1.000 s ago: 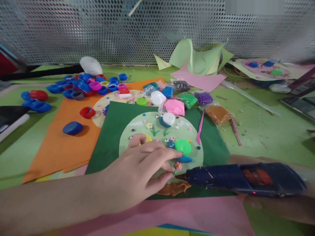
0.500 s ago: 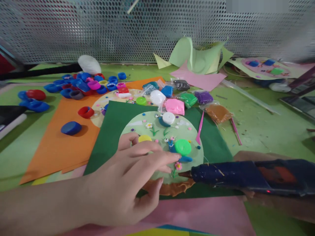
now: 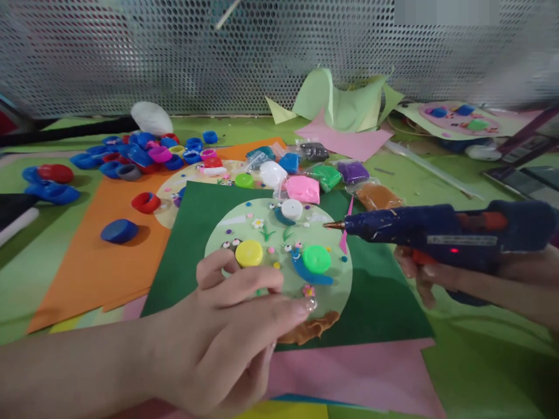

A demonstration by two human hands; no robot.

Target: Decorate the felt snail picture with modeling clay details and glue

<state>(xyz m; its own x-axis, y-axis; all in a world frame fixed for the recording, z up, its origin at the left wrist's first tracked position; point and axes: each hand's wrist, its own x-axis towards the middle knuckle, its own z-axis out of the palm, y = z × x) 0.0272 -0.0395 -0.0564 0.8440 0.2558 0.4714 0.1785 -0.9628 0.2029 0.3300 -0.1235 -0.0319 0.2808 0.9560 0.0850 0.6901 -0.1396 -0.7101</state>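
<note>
In the head view my right hand [image 3: 489, 285] is closed round a dark blue hot glue gun [image 3: 406, 224]. A small red light glows on its side, and its nozzle hangs above the right part of a pale green paper circle [image 3: 279, 233]. My left hand [image 3: 236, 320] lies across the lower left of that circle, fingers apart and bent, palm hidden. Close to its fingertips are a pink clay flower [image 3: 308, 290] and a blue clay snail [image 3: 305, 272] with a green bottle cap [image 3: 317, 259]. A yellow cap [image 3: 248, 253] and a white cap [image 3: 292, 209] also sit there. Brown clay [image 3: 312, 330] edges the bottom.
A dark green sheet [image 3: 174, 262] lies beneath the circle, orange paper [image 3: 82, 256] to its left. Behind are bagged clay pieces [image 3: 302, 189] and piled bottle caps [image 3: 140, 154]. A pink clay tool [image 3: 344, 241] lies partly behind the glue gun. Perforated metal [image 3: 196, 64] stands at the back.
My right hand has raised the glue gun away from the pink flower. My left hand has drawn down slightly, uncovering the yellow cap and the blue snail's body.
</note>
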